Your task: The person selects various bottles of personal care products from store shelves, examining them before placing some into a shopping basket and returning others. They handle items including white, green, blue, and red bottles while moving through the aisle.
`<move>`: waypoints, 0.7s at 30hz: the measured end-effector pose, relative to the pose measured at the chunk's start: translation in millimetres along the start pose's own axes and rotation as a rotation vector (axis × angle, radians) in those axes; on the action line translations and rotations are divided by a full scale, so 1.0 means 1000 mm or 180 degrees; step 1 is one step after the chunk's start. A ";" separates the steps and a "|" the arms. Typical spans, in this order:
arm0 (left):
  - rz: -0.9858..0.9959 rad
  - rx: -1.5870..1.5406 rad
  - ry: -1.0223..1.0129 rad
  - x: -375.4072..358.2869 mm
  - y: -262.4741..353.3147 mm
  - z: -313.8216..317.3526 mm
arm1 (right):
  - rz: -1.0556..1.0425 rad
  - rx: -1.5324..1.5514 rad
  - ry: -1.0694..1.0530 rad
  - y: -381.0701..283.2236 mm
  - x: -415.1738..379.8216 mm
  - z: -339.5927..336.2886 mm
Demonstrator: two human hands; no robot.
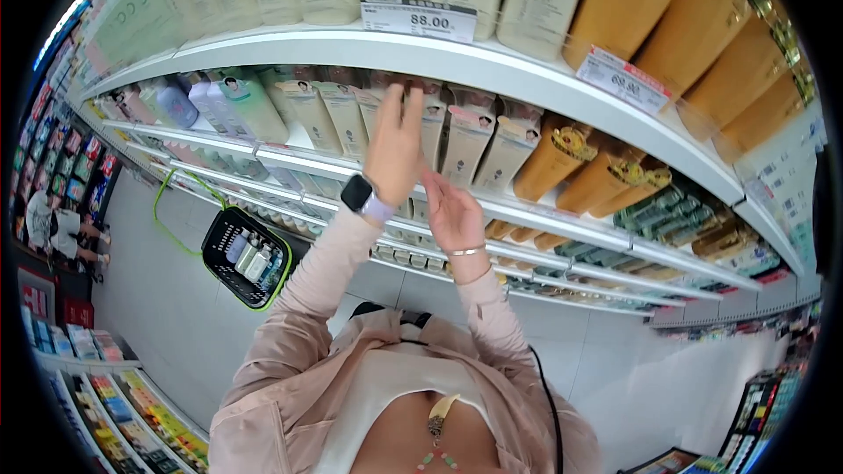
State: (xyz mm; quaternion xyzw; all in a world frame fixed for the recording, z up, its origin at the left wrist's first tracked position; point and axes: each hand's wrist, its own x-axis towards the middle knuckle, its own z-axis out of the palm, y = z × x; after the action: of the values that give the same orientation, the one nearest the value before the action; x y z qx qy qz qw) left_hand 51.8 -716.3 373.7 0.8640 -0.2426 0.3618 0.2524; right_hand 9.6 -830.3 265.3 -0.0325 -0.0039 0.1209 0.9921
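My left hand (395,145), with a dark smartwatch (356,194) at the wrist, reaches up to the second shelf with its fingers stretched out. Its fingertips overlap the tops of the cream cartons (347,118) standing in a row there. Below and to the right, my right hand (455,218) is at the shelf's front edge, palm turned up and fingers loosely extended, nothing held in it. A bracelet circles that wrist. Just right of both hands stand cream cartons with pink labels (468,145) and amber bottles (553,162).
The upper shelf (307,46) juts out above my hands, with price tags (420,19) and large cream and amber packs. On the floor at left stands a black shopping basket (233,268) with a green handle and bottles inside. Another person (61,233) is at the far left.
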 end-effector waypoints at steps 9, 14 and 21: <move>-0.0495 -0.1488 -0.1305 -0.136 0.027 0.005 | 0.0598 0.0018 0.0372 0.034 -0.055 -0.091; -0.0017 -0.1825 -0.1877 -0.220 0.002 -0.018 | 0.1472 -0.1345 0.0742 0.088 -0.099 -0.190; -0.0908 -0.1748 -0.2273 -0.321 -0.051 -0.084 | 0.2640 -0.1173 0.1735 0.193 -0.130 -0.215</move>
State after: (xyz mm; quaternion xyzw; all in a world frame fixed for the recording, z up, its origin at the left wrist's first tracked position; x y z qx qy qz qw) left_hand -158.5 -550.4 171.6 0.8604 -0.2798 -0.0738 0.4196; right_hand -159.2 -687.8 38.3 -0.2355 0.2462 0.4876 0.8038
